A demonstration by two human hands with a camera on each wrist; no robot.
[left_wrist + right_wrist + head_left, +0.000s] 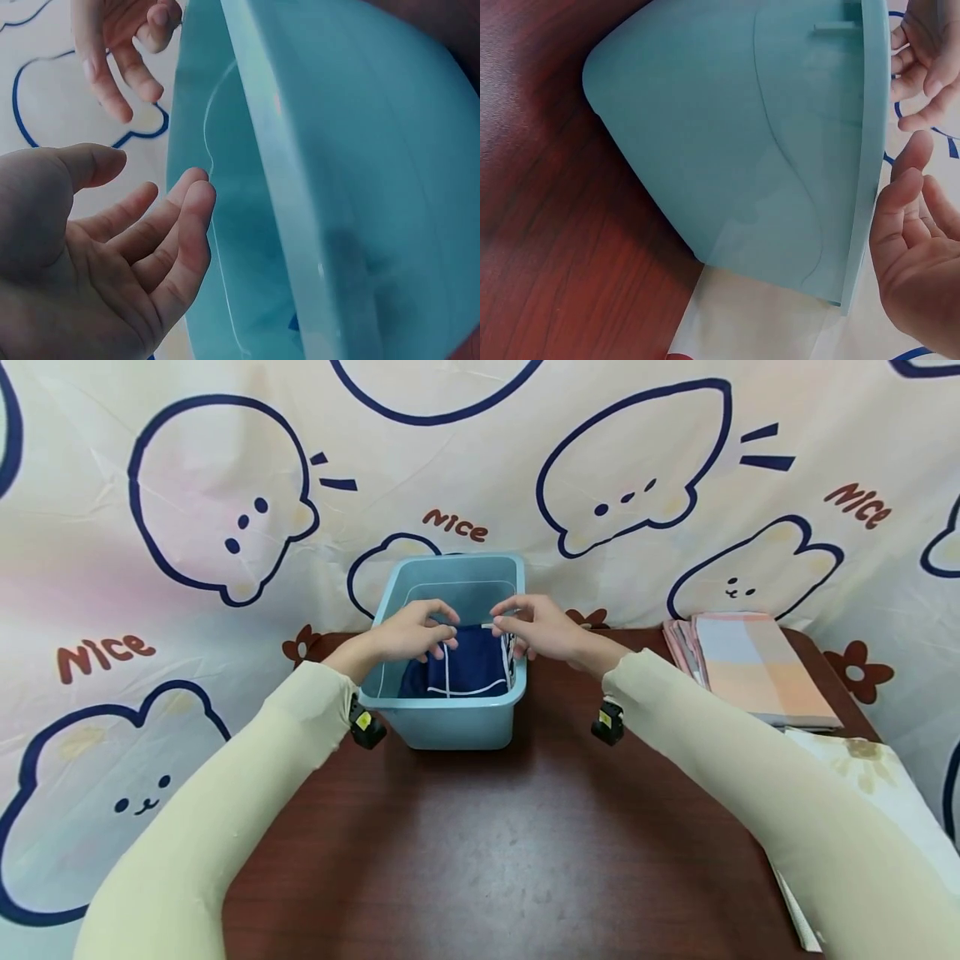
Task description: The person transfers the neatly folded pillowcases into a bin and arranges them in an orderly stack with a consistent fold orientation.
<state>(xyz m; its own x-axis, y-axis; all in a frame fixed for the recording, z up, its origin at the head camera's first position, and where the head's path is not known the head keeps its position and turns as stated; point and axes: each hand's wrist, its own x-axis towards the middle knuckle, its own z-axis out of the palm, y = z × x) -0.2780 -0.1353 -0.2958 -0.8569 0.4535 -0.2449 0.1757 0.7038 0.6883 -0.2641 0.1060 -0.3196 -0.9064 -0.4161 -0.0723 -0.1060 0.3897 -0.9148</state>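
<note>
A light-blue plastic bin (450, 727) stands at the back of the table. Dark navy folded cloth with white piping (472, 664) lies inside it. Above the bin's left side hovers my left hand (412, 631), its fingers loosely bent and holding nothing. My right hand (543, 627) is over the bin's right rim, also with relaxed fingers and nothing in them. The two hands face each other with a gap between. In the left wrist view, the left palm (112, 277) is turned up beside the bin's rim. The right wrist view shows the right hand (922, 255) just outside the rim.
At the right end of the brown table (480, 843) lies a folded pink, orange and grey checked cloth (757, 668). A white cloth with a flower print (862, 768) is in front of it, partly behind the right sleeve. A cartoon-printed curtain (480, 460) hangs behind the bin.
</note>
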